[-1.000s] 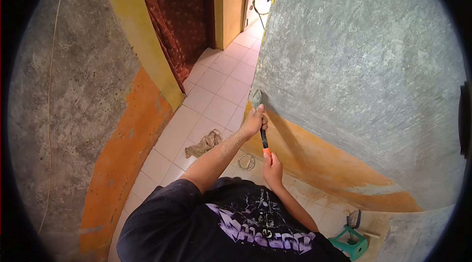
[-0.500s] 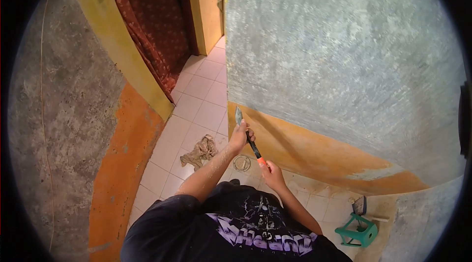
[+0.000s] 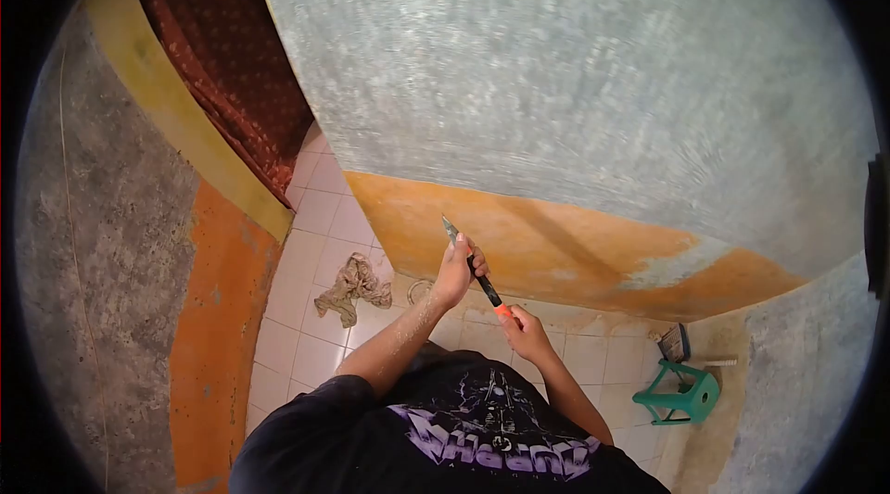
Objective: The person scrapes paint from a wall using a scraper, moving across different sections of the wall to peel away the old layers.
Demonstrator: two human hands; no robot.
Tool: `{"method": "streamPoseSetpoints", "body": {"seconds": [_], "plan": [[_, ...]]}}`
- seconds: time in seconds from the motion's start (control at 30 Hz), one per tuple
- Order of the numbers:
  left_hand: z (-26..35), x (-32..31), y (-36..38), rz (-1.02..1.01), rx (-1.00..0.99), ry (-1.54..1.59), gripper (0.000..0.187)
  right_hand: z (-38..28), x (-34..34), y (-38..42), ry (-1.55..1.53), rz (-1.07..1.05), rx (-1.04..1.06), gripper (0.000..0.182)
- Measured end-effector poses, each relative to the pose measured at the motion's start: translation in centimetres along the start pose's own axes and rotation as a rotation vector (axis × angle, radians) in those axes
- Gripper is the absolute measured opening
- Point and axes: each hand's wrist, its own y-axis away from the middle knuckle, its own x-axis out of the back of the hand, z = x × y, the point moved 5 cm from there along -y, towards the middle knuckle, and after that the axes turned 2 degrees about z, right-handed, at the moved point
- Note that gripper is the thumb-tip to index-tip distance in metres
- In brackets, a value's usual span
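A long scraper [image 3: 489, 291] with a black handle, an orange end and a narrow pale metal blade slants across the middle of the head view. Near its blade, my left hand [image 3: 455, 273] wraps round the handle, dusted with pale flecks up the forearm. Lower down, my right hand [image 3: 527, 335] grips the orange end. The blade points up and away from me, overlapping the orange lower band [image 3: 417, 216] of the wall in this view.
Bare grey plaster [image 3: 575, 58] covers the wall above the orange band. A crumpled cloth [image 3: 354, 288] lies on the tiled floor [image 3: 315, 262]. At right stands a green stool [image 3: 684, 394] near a dark container [image 3: 674, 343]. A red patterned curtain [image 3: 218, 49] hangs in the doorway at upper left.
My view has turned to the right, so the wall's edge and doorway now sit farther left. Both hands keep their hold on the scraper.
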Motion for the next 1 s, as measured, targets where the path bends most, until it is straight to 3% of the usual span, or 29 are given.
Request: {"method": "streamPoseSetpoints", "body": {"seconds": [0.13, 0.17, 0.23, 0.33, 0.47, 1.0], "plan": [[-4.4, -3.8, 1.8, 0.013, 0.002, -0.052, 0.036, 1.1, 3.4, 4.0, -0.214, -0.021, -0.108, 0.028], [-4.8, -4.3, 1.9, 0.039, -0.024, -0.013, 0.036, 1.1, 4.3, 3.9, -0.124, -0.019, -0.019, 0.027], [-3.9, -5.6, 1.8, 0.085, -0.082, 0.066, 0.036, 0.3, 6.2, 2.6, 0.062, -0.013, 0.164, 0.025], [-1.2, -8.9, 1.6, 0.042, -0.135, 0.091, 0.038, -3.5, 8.6, 2.4, 0.124, -0.039, 0.138, 0.026], [-1.5, -13.3, 1.2, -0.043, -0.112, 0.049, 0.039, -3.5, 11.1, 3.7, -0.024, 0.023, 0.080, 0.030], [-20.9, -28.6, -2.6, -0.324, 0.293, -0.119, 0.036, 8.1, 25.1, 13.0, -0.399, 0.356, -0.149, 0.025]]}}
